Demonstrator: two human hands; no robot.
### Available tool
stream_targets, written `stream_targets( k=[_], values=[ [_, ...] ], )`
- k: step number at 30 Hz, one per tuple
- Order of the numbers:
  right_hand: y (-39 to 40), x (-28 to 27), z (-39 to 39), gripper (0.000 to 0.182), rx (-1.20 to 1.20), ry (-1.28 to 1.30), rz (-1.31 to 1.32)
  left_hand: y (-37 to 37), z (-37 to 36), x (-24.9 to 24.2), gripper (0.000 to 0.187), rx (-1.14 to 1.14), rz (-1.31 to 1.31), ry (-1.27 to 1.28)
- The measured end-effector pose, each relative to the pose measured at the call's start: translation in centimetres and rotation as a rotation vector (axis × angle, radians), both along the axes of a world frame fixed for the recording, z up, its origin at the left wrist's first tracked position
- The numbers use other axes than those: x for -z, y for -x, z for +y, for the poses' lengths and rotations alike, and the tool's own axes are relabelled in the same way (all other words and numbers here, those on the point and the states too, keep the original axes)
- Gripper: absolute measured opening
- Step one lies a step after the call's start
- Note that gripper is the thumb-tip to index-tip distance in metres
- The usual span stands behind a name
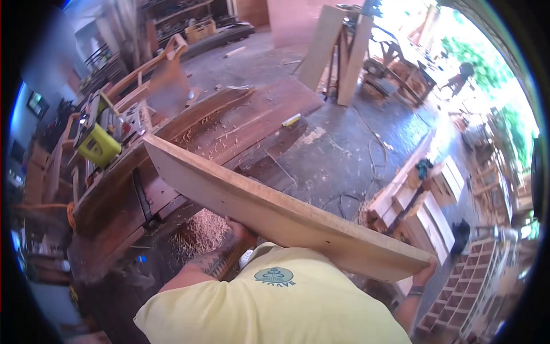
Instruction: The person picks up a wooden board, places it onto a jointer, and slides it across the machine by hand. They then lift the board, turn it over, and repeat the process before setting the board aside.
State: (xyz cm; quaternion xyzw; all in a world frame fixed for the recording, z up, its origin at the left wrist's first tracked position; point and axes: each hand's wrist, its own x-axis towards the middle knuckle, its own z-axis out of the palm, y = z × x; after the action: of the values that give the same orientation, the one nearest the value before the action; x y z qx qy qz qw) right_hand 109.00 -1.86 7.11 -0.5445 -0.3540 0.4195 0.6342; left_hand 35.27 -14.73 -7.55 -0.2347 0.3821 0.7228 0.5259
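Observation:
A long, thick wooden board [286, 213] is held on edge across the front of my body, reaching from the workbench side to my right. My left hand [240, 231] grips its lower edge near the middle; the fingers are partly hidden by the board. Around the board's right end my right hand [425, 270] is closed. A few small dark spots show on its near face. Beyond the board's far left end stands the wooden workbench [269, 109], with curled shavings scattered on it.
A yellow-green container [98, 146] holds tools at the left. Wood shavings [203, 232] are heaped on the floor below the bench. Stacked timber [427, 229] lies to the right, and a cable [372, 155] crosses the floor. Boards [321, 46] lean upright at the back.

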Motion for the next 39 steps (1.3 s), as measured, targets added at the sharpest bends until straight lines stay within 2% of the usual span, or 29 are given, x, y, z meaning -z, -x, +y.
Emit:
stream_targets(
  k=[1,3,4,5,7,8,10,12,14,16,17,20,21,23,24,26,27,30,31,34,35,37,39],
  values=[
    [2.4,-2.9,3.5,0.035,0.039,0.018,-0.016,-0.8,1.4,0.2,0.097,-0.062,-0.011,-0.110],
    [2.3,-6.9,11.5,0.035,-0.171,-0.102,-0.199,-2.5,3.6,0.6,0.095,-0.196,0.047,-0.172],
    [2.5,-8.2,15.5,0.035,-0.277,-0.170,-0.293,-3.6,5.3,-1.0,0.094,-0.265,0.073,-0.206],
    [3.2,-8.8,19.3,0.035,-0.273,-0.178,-0.288,-4.6,6.8,-2.7,0.090,-0.376,0.047,-0.134],
    [6.7,-11.2,26.2,0.032,-0.308,-0.265,-0.324,-4.5,9.3,-1.3,0.091,-0.354,0.444,-0.056],
    [8.6,-12.8,29.3,0.029,-0.442,-0.286,-0.340,-4.1,10.4,-0.2,0.091,-0.338,0.640,-0.008],
    [11.3,-13.9,37.0,0.032,-0.526,-0.292,-0.272,-3.3,13.5,1.8,0.092,-0.295,1.022,0.100],
    [16.3,-15.9,43.5,0.032,-0.524,-0.308,-0.237,-1.6,16.8,1.3,0.096,-0.338,0.772,0.094],
    [20.8,-16.8,50.4,0.032,-0.607,-0.389,-0.231,1.0,19.4,-2.9,0.103,-0.440,-0.100,-0.070],
    [26.9,-19.2,56.4,0.032,-0.667,-0.433,-0.216,4.2,22.4,1.8,0.109,-0.291,-0.085,0.010],
    [29.9,-20.1,59.6,0.033,-0.697,-0.533,-0.313,5.1,23.7,3.5,0.112,-0.220,-0.081,0.059],
    [38.3,-20.6,67.3,0.034,-0.765,-0.832,-0.569,7.7,26.6,0.5,0.121,-0.260,-0.100,-0.061],
    [41.3,-20.2,70.2,0.032,-0.705,-0.962,-0.637,9.5,27.5,0.4,0.117,-0.252,-0.079,-0.149],
    [47.1,-20.6,73.8,0.031,-0.900,-0.641,-0.305,10.8,27.6,1.7,0.114,-0.247,-0.051,-0.299],
    [50.0,-20.7,75.6,0.031,-0.983,-0.470,-0.148,11.5,27.9,1.2,0.111,-0.279,-0.066,-0.243],
    [54.8,-18.4,80.3,0.029,-0.986,-0.393,-0.070,13.1,29.3,-1.7,0.107,-0.345,-0.092,-0.137],
    [57.6,-17.8,81.6,0.029,-1.031,-0.324,-0.034,13.0,30.6,-6.9,0.084,-0.413,-0.110,0.120],
    [64.0,-12.9,88.1,0.029,-1.118,-0.193,0.019,13.4,30.8,-4.8,0.060,-0.341,0.321,0.349],
    [66.2,-11.0,89.3,0.029,-1.117,-0.155,0.049,13.7,30.6,-4.1,0.035,-0.369,0.377,0.317],
    [71.3,-5.2,93.2,0.028,-1.202,-0.192,0.046,13.4,34.9,-6.2,0.030,-0.472,1.235,0.809],
    [72.3,-3.7,94.3,0.027,-1.236,-0.228,0.029,13.5,36.8,-10.8,0.039,-0.450,1.293,0.846],
    [74.4,-1.7,93.2,0.025,-1.277,-0.162,0.099,14.2,40.6,-14.1,0.061,-0.374,1.742,1.150],
    [75.7,-0.5,95.0,0.023,-1.320,-0.100,0.097,16.0,44.3,-20.5,0.074,-0.018,2.273,1.421]
  ],
)
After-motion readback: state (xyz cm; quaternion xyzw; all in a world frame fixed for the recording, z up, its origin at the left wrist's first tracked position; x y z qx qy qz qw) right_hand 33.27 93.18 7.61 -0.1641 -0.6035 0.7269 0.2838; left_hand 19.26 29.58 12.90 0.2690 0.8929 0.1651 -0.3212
